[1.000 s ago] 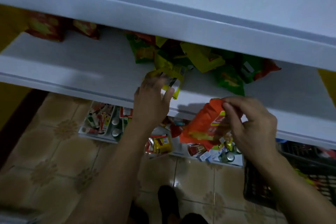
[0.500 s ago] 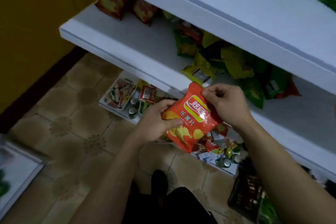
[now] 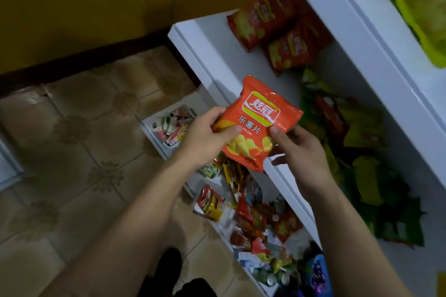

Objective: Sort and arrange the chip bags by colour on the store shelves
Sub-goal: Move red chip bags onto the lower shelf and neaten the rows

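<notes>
An orange-red chip bag [image 3: 259, 118] is held upright in front of the white middle shelf [image 3: 212, 55]. My left hand [image 3: 205, 137] grips its left side with the thumb across the front. My right hand [image 3: 299, 149] pinches its right lower edge, fingers behind the bag. Two red chip bags [image 3: 277, 24] lie at the far left end of that shelf. A mixed heap of green, yellow and red bags [image 3: 357, 152] fills the shelf further right. Green bags [image 3: 420, 7] lie on the shelf above.
The bottom shelf holds white trays [image 3: 154, 128] of small snack packets and cans [image 3: 253, 219]. A tiled floor [image 3: 72, 152] lies to the left, with a yellow wall [image 3: 96, 2] behind. My dark shoe [image 3: 169, 263] shows at the bottom.
The view has swung left toward the shelf end. Both hands carried the orange-red bag leftward, toward the two red bags; one second ago my left hand was touching a yellow bag in the heap.
</notes>
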Demonstrator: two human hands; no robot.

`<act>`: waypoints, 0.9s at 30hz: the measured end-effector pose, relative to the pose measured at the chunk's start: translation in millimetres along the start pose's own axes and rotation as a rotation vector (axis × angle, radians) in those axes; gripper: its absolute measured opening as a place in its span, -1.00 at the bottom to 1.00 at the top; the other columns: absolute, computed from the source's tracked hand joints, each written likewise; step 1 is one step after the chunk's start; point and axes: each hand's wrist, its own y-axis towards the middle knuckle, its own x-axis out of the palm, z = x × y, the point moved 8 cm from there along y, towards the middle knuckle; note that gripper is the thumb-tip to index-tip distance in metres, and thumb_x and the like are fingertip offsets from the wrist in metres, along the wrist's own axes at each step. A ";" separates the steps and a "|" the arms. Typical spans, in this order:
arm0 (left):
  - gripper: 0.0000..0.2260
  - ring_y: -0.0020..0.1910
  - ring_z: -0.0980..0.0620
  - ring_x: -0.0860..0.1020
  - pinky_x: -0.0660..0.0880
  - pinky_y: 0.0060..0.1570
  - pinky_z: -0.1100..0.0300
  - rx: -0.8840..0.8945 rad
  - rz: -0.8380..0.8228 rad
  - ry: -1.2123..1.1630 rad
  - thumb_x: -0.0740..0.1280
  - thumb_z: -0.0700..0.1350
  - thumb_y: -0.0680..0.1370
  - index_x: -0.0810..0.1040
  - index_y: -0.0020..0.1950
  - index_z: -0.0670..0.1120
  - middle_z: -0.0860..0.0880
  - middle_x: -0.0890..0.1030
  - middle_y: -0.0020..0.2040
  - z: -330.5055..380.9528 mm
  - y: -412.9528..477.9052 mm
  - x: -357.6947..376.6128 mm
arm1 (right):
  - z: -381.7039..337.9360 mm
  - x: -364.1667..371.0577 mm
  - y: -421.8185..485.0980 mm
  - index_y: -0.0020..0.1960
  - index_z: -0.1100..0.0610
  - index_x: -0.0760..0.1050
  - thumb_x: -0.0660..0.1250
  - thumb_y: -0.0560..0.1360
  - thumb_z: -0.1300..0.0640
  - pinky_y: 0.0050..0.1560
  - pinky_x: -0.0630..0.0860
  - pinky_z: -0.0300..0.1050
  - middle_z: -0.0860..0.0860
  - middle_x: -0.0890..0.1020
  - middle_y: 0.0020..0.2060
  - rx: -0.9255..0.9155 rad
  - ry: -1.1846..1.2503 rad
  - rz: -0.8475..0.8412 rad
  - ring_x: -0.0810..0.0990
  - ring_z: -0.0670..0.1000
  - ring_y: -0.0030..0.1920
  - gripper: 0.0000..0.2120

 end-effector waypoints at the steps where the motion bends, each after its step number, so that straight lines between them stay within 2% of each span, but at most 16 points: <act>1: -0.74 0.02 0.16 0.62 0.57 0.11 0.07 0.002 0.001 0.006 0.42 -0.04 0.51 0.51 0.17 0.10 0.15 0.63 0.07 3.2 9.6 -5.2 | -7.4 3.3 9.6 0.09 0.03 0.55 0.35 0.52 -0.02 -0.25 0.60 -0.15 -0.05 0.70 -0.09 -0.014 -0.004 0.016 0.69 0.02 -0.20 -0.81; 4: -0.63 0.07 0.15 0.60 0.55 0.15 0.03 0.032 -0.024 0.104 0.38 0.03 0.53 0.45 0.33 0.06 0.13 0.61 0.15 11.2 41.1 -12.7 | -18.6 6.2 39.8 0.02 -0.02 0.56 0.38 0.51 0.00 -0.25 0.60 -0.15 -0.06 0.70 -0.09 -0.045 -0.016 0.061 0.69 -0.01 -0.19 -0.88; 9: -0.47 0.30 0.12 0.38 0.35 0.24 0.17 0.180 0.025 0.466 0.33 0.10 0.54 0.29 0.48 0.07 0.04 0.43 0.38 22.8 89.2 -21.0 | -13.9 -3.9 96.8 0.18 0.02 0.53 0.40 0.49 -0.03 -0.17 0.63 -0.08 -0.08 0.67 -0.02 -0.032 -0.036 0.186 0.68 -0.03 -0.12 -0.70; 12: -0.51 0.38 0.02 0.29 0.30 0.35 0.09 0.256 0.045 0.655 0.29 0.10 0.56 0.30 0.47 0.07 0.01 0.41 0.39 27.4 108.9 -27.3 | -14.5 -16.9 139.0 0.20 0.04 0.52 0.41 0.49 0.06 -0.26 0.60 -0.12 -0.02 0.67 0.02 -0.064 0.017 0.263 0.68 -0.04 -0.18 -0.70; 15: -0.53 0.36 0.00 0.30 0.31 0.30 0.10 0.342 0.045 0.790 0.27 0.07 0.58 0.31 0.47 0.03 0.00 0.42 0.37 38.2 127.0 -25.8 | -15.9 -32.9 184.7 0.30 0.05 0.45 0.41 0.48 0.08 -0.40 0.53 -0.27 -0.05 0.62 0.09 -0.072 0.080 0.360 0.64 -0.16 -0.30 -0.60; 17: -0.53 0.37 0.00 0.30 0.30 0.29 0.12 0.407 0.049 0.860 0.27 0.05 0.58 0.32 0.47 0.01 0.00 0.43 0.38 46.6 137.5 -21.0 | -14.6 -37.9 212.1 0.36 0.05 0.41 0.44 0.46 0.07 -0.35 0.56 -0.25 -0.05 0.58 0.14 -0.073 0.099 0.390 0.64 -0.15 -0.18 -0.50; 19: -0.54 0.37 0.02 0.30 0.28 0.29 0.17 0.437 0.025 0.917 0.27 0.05 0.59 0.32 0.47 0.01 0.01 0.42 0.38 49.7 146.6 -13.3 | -6.5 -40.1 236.6 0.37 0.05 0.41 0.47 0.42 0.06 -0.06 0.62 0.02 0.03 0.57 0.22 -0.045 0.080 0.393 0.63 0.06 0.06 -0.44; 21: -0.55 0.39 0.05 0.29 0.25 0.31 0.19 0.428 0.011 0.950 0.25 0.06 0.59 0.32 0.47 0.04 0.03 0.40 0.40 47.5 155.0 -8.5 | -0.2 -40.9 256.5 0.39 0.07 0.38 0.46 0.43 0.10 0.05 0.60 0.17 0.07 0.55 0.25 -0.024 0.096 0.389 0.60 0.17 0.14 -0.44; 25: -0.57 0.41 0.07 0.27 0.25 0.32 0.19 0.398 0.027 0.976 0.23 0.06 0.60 0.32 0.46 0.06 0.04 0.39 0.42 37.6 162.7 -9.3 | -7.4 -44.1 281.9 0.41 0.11 0.35 0.38 0.51 0.18 -0.07 0.63 -0.01 0.11 0.51 0.30 -0.008 0.082 0.378 0.59 0.17 0.17 -0.51; 27: -0.58 0.40 0.05 0.28 0.27 0.29 0.18 0.394 0.027 0.991 0.23 0.05 0.59 0.33 0.46 0.05 0.03 0.42 0.40 34.4 164.3 -9.7 | -10.5 -46.6 288.1 0.40 0.13 0.35 0.35 0.54 0.19 -0.05 0.62 -0.02 0.11 0.50 0.30 -0.005 0.071 0.390 0.58 0.17 0.18 -0.54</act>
